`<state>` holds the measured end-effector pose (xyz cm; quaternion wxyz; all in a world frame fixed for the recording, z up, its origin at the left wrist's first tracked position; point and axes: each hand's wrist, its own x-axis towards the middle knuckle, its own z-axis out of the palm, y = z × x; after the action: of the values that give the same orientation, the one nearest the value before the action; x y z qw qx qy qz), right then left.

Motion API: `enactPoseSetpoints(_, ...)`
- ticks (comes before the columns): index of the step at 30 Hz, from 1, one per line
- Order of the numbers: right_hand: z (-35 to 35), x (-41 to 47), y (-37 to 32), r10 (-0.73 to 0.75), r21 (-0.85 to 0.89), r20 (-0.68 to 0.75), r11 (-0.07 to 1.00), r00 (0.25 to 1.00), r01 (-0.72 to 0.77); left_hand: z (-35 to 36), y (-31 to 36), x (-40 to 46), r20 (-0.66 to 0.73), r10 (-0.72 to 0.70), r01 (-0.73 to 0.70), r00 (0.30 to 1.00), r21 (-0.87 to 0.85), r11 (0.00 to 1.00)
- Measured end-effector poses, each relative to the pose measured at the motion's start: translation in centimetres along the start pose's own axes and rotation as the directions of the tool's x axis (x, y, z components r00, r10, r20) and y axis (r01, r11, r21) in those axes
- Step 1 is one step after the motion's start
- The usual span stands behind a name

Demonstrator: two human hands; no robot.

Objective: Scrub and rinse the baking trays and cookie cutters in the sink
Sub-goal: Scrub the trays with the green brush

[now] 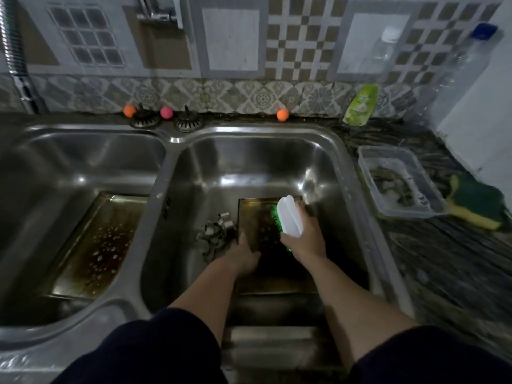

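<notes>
So the biggest thing here is the double stainless sink (177, 139), two basins side by side, set into a dark streaky desk (443, 259). Patterned tile wall (299, 45) behind it, with a faucet hose (13, 51) coming down on the far left.

Left basin has one baking tray (94, 245) lying flat on the bottom, pretty grimy, brownish with pale spots all over it. Nobody's touching that one.

Right basin has the second baking tray (277, 281), also flat on the bottom. The left hand (243, 256) is gripping its left edge, thumb curled over the rim onto the tray's inside. The right hand (304, 236) is wrapped round a scrub brush (288, 217) with a white handle and green bristles, bristles down against the tray's far half. Both arms come in from dark sleeves at the bottom.

Just left of that tray, touching or nearly touching its edge, there's a little heap of metal cookie cutters (216, 234) on the basin floor. Can't really make out the shapes, it's a bit blurry.

On the desk to the right: a clear plastic tub (399, 181) with some murky stuff inside, a green and yellow sponge (476, 203) just beside it, two clear plastic bottles (454, 76) against the wall, and a green soap pouch (360, 105) leaning on the tiles.

Along the back ledge: two sink strainers (188, 121) and three small balls (282, 115), two orange and one pink.
</notes>
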<state>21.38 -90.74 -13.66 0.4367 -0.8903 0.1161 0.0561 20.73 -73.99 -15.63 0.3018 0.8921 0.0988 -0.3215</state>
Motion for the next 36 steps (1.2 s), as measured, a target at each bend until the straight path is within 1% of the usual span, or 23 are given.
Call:
enactPoseSetpoints(4, 0.4, 0.2, 0.3, 0.012, -0.060, -0.010, 0.998, 1.000, -0.012, 0.3, -0.4, 0.3, -0.026, 0.040, -0.040, 0.999, -0.014, 0.999)
enactPoseSetpoints(6, 0.4, 0.3, 0.5, 0.046, -0.075, -0.009, 0.996, 0.999, -0.046, 0.4, -1.0, 0.4, -0.034, 0.068, -0.068, 0.997, -0.006, 0.998)
enactPoseSetpoints(11, 0.4, 0.2, 0.6, 0.123, -0.152, 0.039, 0.982, 0.992, -0.116, 0.0, -1.6, 0.1, -0.034, 0.120, -0.115, 0.992, 0.125, 0.985)
enactPoseSetpoints(13, 0.6, 0.2, 0.4, 0.132, -0.147, 0.036, 0.981, 0.991, -0.125, -0.2, -1.3, 0.2, -0.017, 0.141, -0.137, 0.990, 0.146, 0.980)
enactPoseSetpoints(17, 0.8, 0.1, -0.2, 0.138, -0.101, 0.011, 0.986, 0.990, -0.136, -0.3, -1.0, 0.6, 0.021, 0.134, -0.135, 0.991, 0.125, 0.983)
enactPoseSetpoints(20, 0.8, 0.1, -0.7, 0.143, -0.114, -0.008, 0.983, 0.990, -0.143, -0.2, -1.2, 0.8, 0.049, 0.126, -0.128, 0.991, 0.050, 0.990)
enactPoseSetpoints(26, 0.3, -0.4, -2.0, 0.076, -0.173, -0.100, 0.981, 0.992, -0.093, -0.9, -1.7, 0.7, 0.104, 0.146, -0.122, 0.984, -0.207, 0.971)
enactPoseSetpoints(30, 0.2, -0.8, -3.5, 0.035, -0.218, -0.154, 0.974, 0.988, -0.068, -1.2, -1.7, 0.5, 0.090, 0.200, -0.145, 0.976, -0.417, 0.897)
enactPoseSetpoints(32, -0.1, -0.9, -4.1, 0.038, -0.196, -0.171, 0.978, 0.985, -0.072, -1.5, -1.5, 0.0, 0.076, 0.229, -0.160, 0.970, -0.506, 0.847)
enactPoseSetpoints(36, -0.6, -1.2, -5.0, 0.063, -0.103, -0.202, 0.991, 0.977, -0.085, -2.1, -1.5, -0.8, 0.051, 0.224, -0.156, 0.973, -0.571, 0.806)
